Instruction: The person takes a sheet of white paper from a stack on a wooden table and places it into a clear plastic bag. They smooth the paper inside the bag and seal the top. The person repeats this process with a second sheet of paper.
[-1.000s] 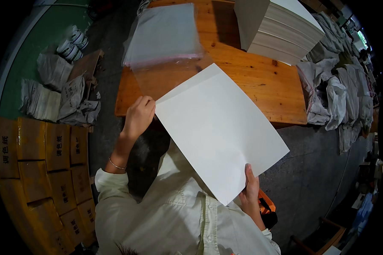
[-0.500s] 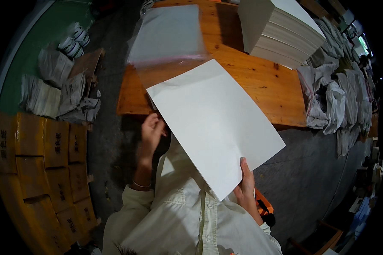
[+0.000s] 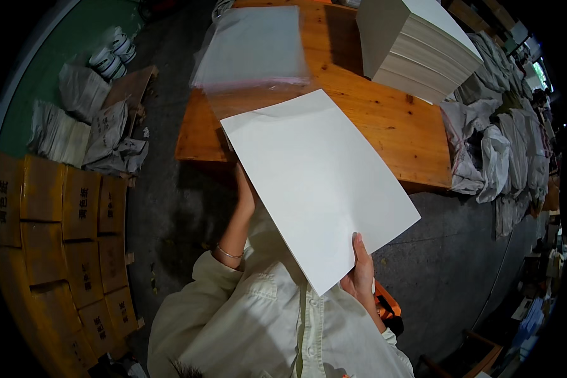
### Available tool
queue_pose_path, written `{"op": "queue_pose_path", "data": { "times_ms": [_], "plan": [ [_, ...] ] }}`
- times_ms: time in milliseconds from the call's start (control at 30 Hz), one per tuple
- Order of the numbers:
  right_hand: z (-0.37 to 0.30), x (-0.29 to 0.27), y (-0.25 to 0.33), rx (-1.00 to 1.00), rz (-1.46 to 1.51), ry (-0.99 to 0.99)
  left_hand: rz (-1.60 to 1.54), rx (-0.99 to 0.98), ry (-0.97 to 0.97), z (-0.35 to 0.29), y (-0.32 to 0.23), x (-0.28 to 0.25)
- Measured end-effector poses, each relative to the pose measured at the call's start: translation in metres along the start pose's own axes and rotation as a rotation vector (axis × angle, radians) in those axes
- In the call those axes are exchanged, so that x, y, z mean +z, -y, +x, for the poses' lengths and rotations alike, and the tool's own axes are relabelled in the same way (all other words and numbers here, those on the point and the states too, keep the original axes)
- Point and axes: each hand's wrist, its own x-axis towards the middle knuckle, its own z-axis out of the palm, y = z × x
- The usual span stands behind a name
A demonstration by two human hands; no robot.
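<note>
So the paper [image 3: 315,189] is up in the air in front of the person's shirt [image 3: 239,315], white side facing the camera, and it's sitting at a proper slant. Its long axis runs from upper left to lower right, so one short edge points up toward the bags [image 3: 252,47] and the other faces down and right, toward the floor [image 3: 447,252]. One corner aims down at the shirt buttons, another sticks out to the right. It isn't dead flat either: there's a soft dip by the thumb and a faint crease line across the far end. Can't tell if it's one sheet or a few.

The right hand [image 3: 361,268] is gripping it along the lower-right short edge, thumb on top, fingers tucked underneath. The left hand [image 3: 244,186] goes in under the long left edge and is mostly hidden, so no way to tell whether those fingers are open or closed. There's a bracelet [image 3: 230,253] on that wrist.

The far end of the paper overlaps the table [image 3: 384,138] in view; whether they touch, can't say. The clear bags lie on the table's far left, with a pinkish strip along their near side. A tall white stack [image 3: 422,57] stands at the far right, sacks [image 3: 485,151] are heaped just past it, and taped boxes [image 3: 63,233] are piled over on the left.
</note>
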Motion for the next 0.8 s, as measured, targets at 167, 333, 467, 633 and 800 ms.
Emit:
{"op": "queue_pose_path", "data": {
  "times_ms": [167,333,467,633,800],
  "plan": [
    [0.0,-0.002,-0.002,-0.017,-0.016,-0.006,-0.018,-0.049,0.084,0.0,-0.02,0.003],
    [0.0,-0.002,-0.005,-0.021,-0.018,0.017,0.097,-0.189,0.192,-0.003,-0.018,-0.002],
    [0.001,0.011,-0.008,-0.021,-0.002,0.033,0.122,-0.167,0.248,-0.019,-0.001,0.004],
    [-0.001,0.024,-0.002,-0.027,-0.027,-0.012,0.156,-0.154,0.301,-0.034,0.01,-0.006],
    [-0.013,0.017,0.008,0.059,-0.049,0.028,0.186,-0.14,0.325,-0.052,0.015,-0.011]
  ]
}}
